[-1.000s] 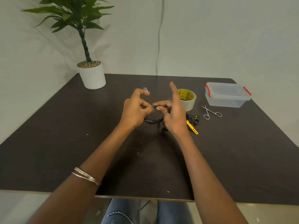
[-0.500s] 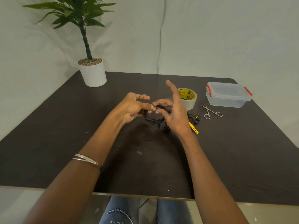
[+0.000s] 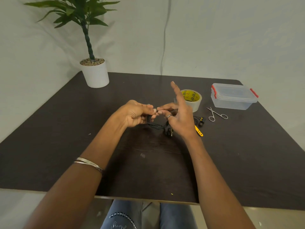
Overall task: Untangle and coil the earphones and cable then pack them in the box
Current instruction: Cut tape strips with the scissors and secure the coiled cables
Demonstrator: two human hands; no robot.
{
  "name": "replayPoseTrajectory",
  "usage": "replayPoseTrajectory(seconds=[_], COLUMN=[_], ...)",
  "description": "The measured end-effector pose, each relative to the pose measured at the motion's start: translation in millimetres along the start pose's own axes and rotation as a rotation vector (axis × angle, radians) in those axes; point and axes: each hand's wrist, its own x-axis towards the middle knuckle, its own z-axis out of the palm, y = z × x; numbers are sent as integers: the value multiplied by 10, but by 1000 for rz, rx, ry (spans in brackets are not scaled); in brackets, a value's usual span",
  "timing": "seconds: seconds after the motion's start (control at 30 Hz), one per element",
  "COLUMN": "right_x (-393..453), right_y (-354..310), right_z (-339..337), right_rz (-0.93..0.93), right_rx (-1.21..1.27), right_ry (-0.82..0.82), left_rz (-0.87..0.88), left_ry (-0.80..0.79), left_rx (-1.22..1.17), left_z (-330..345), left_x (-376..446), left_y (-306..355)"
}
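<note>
A coil of black cable (image 3: 156, 125) hangs between my hands just above the dark table (image 3: 66, 138). My left hand (image 3: 134, 115) pinches the coil's left side with thumb and fingers. My right hand (image 3: 179, 116) pinches it from the right with thumb and lower fingers, its index finger sticking straight up. Black earphones with yellow accents (image 3: 200, 120) lie on the table just right of my right hand, partly hidden by it. The clear plastic box (image 3: 234, 96) with red latches sits shut at the back right.
A roll of clear tape (image 3: 192, 99) stands behind my right hand. Small scissors (image 3: 217, 114) lie in front of the box. A yellow strap (image 3: 198, 131) lies by my right wrist. A potted plant (image 3: 94, 73) stands at the back left corner.
My left hand has dropped and turned palm-up, closing on the coil's left side. The coil has come slightly lower toward the table. My right hand has stayed about where it was.
</note>
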Motion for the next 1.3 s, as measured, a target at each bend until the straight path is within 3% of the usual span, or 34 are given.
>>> replayPoseTrajectory(seconds=[0.2,0.37,0.57,0.77,1.0,1.13,1.3], right_x=[-6,1,56,82,99,92,55], right_y=[18,-2,33,-76,-99,-92,-10], right_z=[45,102,66,4,-73,-67,11], right_rz=[27,187,483,688,686,657,610], right_rx=[58,220,573,804,942,763,548], right_ry=[28,98,144,221,220,117,-62], left_rz=[-17,79,336,496,485,457,250], left_ry=[-7,-5,5,-23,33,96,263], left_rx=[-21,6,395,595,424,223,-94], left_z=[14,35,67,87,31,-37,-194], left_x=[-12,-24,-97,-89,-62,-79,-80], left_y=[-38,-57,-2,21,-3,-12,-36])
